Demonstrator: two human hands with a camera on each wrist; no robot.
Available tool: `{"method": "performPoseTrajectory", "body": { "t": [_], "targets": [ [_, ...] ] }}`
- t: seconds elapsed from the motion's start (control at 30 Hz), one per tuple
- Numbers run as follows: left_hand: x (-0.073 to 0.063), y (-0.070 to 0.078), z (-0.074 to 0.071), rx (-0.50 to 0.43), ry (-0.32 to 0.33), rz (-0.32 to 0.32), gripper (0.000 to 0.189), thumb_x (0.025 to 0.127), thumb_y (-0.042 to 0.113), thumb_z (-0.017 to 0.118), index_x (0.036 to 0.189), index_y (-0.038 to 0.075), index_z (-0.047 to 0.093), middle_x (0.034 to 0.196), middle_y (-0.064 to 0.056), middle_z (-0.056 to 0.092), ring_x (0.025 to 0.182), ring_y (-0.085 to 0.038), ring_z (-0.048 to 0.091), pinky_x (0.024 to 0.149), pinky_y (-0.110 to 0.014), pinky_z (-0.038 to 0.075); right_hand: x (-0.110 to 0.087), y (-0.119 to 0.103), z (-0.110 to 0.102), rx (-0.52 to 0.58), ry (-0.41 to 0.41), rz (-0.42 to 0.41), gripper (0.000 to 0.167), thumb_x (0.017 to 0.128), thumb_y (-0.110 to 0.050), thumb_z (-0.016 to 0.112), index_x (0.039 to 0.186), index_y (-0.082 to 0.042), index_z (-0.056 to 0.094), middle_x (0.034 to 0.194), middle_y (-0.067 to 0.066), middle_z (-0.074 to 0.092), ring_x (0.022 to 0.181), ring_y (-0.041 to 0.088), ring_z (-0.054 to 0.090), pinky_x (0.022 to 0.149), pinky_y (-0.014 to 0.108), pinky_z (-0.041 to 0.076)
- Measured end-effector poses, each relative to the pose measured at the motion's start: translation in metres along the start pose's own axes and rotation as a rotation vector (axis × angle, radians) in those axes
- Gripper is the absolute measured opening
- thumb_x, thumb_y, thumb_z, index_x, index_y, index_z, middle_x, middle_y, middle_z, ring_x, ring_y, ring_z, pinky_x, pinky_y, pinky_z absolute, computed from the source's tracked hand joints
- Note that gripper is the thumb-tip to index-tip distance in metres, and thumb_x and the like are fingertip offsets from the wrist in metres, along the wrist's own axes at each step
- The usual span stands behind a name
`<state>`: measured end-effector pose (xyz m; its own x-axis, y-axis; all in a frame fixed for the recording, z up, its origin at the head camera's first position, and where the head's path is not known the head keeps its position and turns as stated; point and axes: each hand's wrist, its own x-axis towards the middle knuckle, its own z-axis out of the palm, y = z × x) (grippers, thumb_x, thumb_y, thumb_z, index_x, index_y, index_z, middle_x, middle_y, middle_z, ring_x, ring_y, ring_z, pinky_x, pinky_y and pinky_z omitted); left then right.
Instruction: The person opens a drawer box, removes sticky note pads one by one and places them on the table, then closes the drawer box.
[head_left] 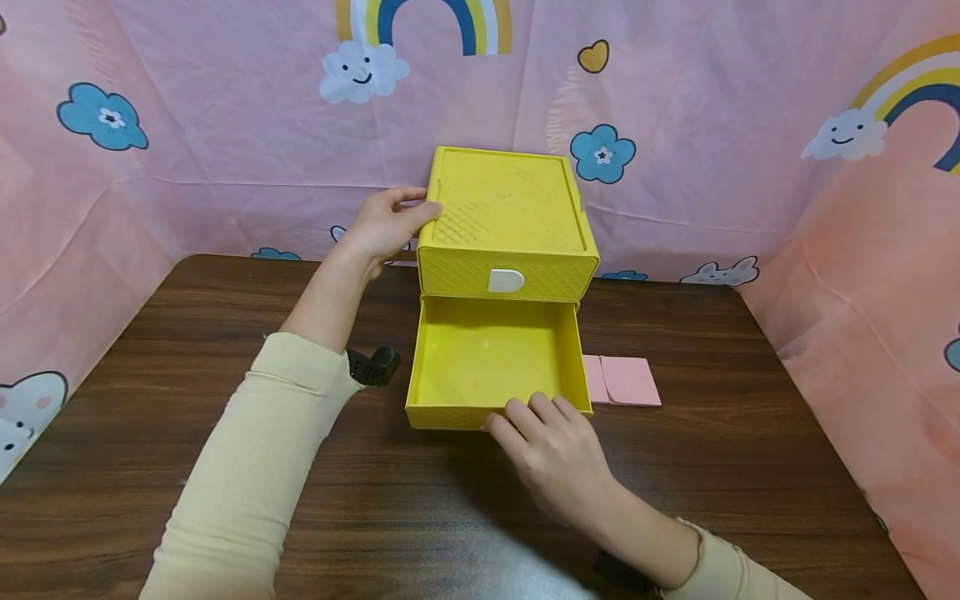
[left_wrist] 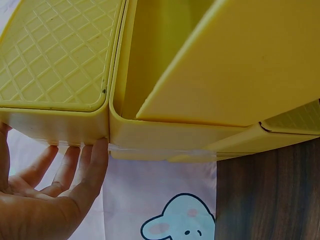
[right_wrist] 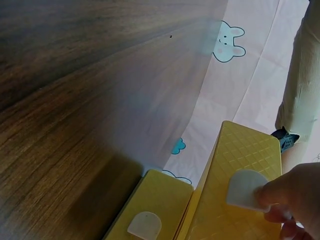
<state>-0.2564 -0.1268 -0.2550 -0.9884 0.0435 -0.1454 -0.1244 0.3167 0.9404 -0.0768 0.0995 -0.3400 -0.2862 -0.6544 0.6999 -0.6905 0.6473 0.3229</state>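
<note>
Gripping the extended drawer (head_left: 491,358) by its front, your right hand (head_left: 558,458) has its thumb on the white tab (right_wrist: 245,189) and its fingers curled over the rim. Your left hand (head_left: 386,223) has its fingers spread against the side of the yellow cabinet (head_left: 510,200), thumb at the top edge. That cabinet stands towards the back of the dark wooden surface (head_left: 337,500), near the patterned cloth (head_left: 675,200).

Too strong a pull could bring the drawer off its support and drop its front; you cannot tell how much remains inside. With so much of it hanging forward, the cabinet could tip or slide towards you if your left hand presses too lightly. A push with your fingers over the rim could pinch them against the upper section. If the drawer sags, it could catch the pink notes (head_left: 632,382), partly hidden beside its right wall.

The extended drawer shows only its own yellow floor and walls. Above it, the top drawer (head_left: 461,273) is closed, as the lower drawer (right_wrist: 160,195) seems to be; what either holds is hidden.
</note>
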Motion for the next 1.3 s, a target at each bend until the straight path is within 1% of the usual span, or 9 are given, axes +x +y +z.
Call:
{"method": "performPoseTrajectory", "body": {
  "t": [0.27, 0.4, 0.63, 0.73, 0.9, 1.1, 1.3],
  "targets": [
    [0.0, 0.0, 0.0, 0.009, -0.008, 0.0, 0.058, 0.09, 0.042, 0.054, 0.142, 0.025, 0.036, 0.134, -0.005, 0.046, 0.113, -0.019, 0.051, 0.083, -0.03, 0.038, 0.001, 0.002, 0.003, 0.009, 0.01, 0.029, 0.026, 0.097, -0.014, 0.043, 0.077, -0.011, 0.06, 0.066, 0.0, 0.045, 0.055, 0.016, 0.036, 0.051, 0.021, 0.026],
    [0.0, 0.0, 0.0, 0.013, -0.008, 0.001, 0.057, 0.09, 0.042, 0.054, 0.142, 0.025, 0.036, 0.133, -0.005, 0.046, 0.112, -0.019, 0.051, 0.083, -0.03, 0.038, 0.002, 0.003, 0.003, 0.008, 0.025, 0.033, 0.028, 0.097, -0.011, 0.041, 0.077, -0.011, 0.061, 0.066, 0.0, 0.045, 0.055, 0.015, 0.037, 0.05, 0.021, 0.026],
    [-0.001, 0.0, 0.0, 0.014, -0.006, 0.0, 0.058, 0.09, 0.042, 0.054, 0.142, 0.025, 0.036, 0.133, -0.004, 0.047, 0.112, -0.019, 0.051, 0.084, -0.03, 0.037, 0.005, 0.005, 0.004, -0.002, 0.035, 0.047, 0.027, 0.097, -0.015, 0.044, 0.076, -0.01, 0.061, 0.066, 0.0, 0.044, 0.055, 0.016, 0.036, 0.05, 0.02, 0.025],
    [-0.001, 0.0, 0.0, 0.011, -0.009, -0.002, 0.058, 0.09, 0.043, 0.055, 0.142, 0.026, 0.036, 0.134, -0.004, 0.046, 0.113, -0.019, 0.05, 0.089, -0.033, 0.038, 0.005, 0.006, 0.006, -0.006, 0.036, 0.049, 0.028, 0.097, -0.015, 0.043, 0.076, -0.01, 0.06, 0.065, 0.0, 0.042, 0.055, 0.016, 0.035, 0.05, 0.02, 0.024],
    [-0.001, 0.001, 0.0, 0.008, -0.014, -0.005, 0.058, 0.09, 0.043, 0.055, 0.142, 0.027, 0.036, 0.135, -0.004, 0.046, 0.114, -0.019, 0.05, 0.096, -0.036, 0.036, 0.004, 0.008, 0.011, -0.008, 0.024, 0.062, 0.03, 0.098, -0.017, 0.042, 0.076, -0.01, 0.061, 0.065, 0.0, 0.042, 0.055, 0.017, 0.036, 0.05, 0.021, 0.025],
    [-0.001, 0.001, -0.001, 0.0, -0.016, -0.004, 0.058, 0.09, 0.042, 0.055, 0.142, 0.026, 0.036, 0.135, -0.004, 0.045, 0.115, -0.019, 0.049, 0.097, -0.037, 0.036, -0.003, 0.012, 0.021, 0.009, 0.005, 0.085, 0.028, 0.098, -0.018, 0.042, 0.08, -0.011, 0.063, 0.067, 0.001, 0.045, 0.056, 0.018, 0.038, 0.049, 0.023, 0.028],
    [0.0, 0.001, -0.001, -0.005, -0.017, -0.003, 0.058, 0.09, 0.041, 0.055, 0.142, 0.025, 0.036, 0.135, -0.005, 0.046, 0.115, -0.02, 0.05, 0.1, -0.038, 0.035, 0.001, 0.013, 0.021, 0.02, 0.005, 0.101, 0.026, 0.097, -0.018, 0.045, 0.079, -0.011, 0.062, 0.067, 0.001, 0.045, 0.056, 0.018, 0.038, 0.049, 0.023, 0.028]
  ]
}}
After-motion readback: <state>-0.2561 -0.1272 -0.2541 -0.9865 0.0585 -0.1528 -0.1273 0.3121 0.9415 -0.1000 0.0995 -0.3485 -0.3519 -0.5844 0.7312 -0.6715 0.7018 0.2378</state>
